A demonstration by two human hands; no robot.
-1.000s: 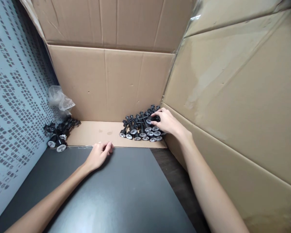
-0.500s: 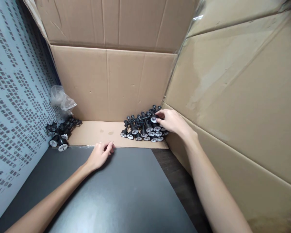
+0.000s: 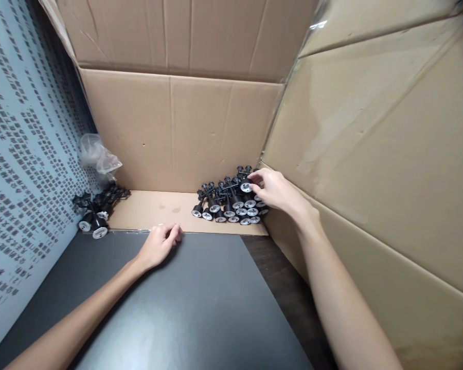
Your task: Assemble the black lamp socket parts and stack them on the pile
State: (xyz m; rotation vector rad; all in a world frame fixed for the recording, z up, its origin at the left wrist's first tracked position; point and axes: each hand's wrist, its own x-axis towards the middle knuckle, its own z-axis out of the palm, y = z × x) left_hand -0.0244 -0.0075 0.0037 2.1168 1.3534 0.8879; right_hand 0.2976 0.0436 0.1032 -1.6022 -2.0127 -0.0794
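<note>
My right hand [image 3: 272,192] is closed in a pinch on a black stemmed part with a round white end [image 3: 246,187], at the top right of a stack. The fingers partly cover that part. Beneath and left of it, several like black parts [image 3: 228,209] lie piled, white ends facing me and knobbed stems pointing back. My left hand [image 3: 162,243] rests with curled fingers at the far edge of the dark grey mat [image 3: 200,303], apart from the stack. No object shows in it.
More black parts [image 3: 99,232] lie in a tangled heap at the left, below a clear plastic bag [image 3: 100,154]. Cardboard panels [image 3: 200,133] stand at the back and right. A printed blue-white sheet [image 3: 27,169] walls the left. A dark wood-look surface [image 3: 278,272] shows beside the mat.
The part in my right hand has shifted slightly upward, and the knobbed stem ends behind it sit a little farther left. My left hand stays in place.
</note>
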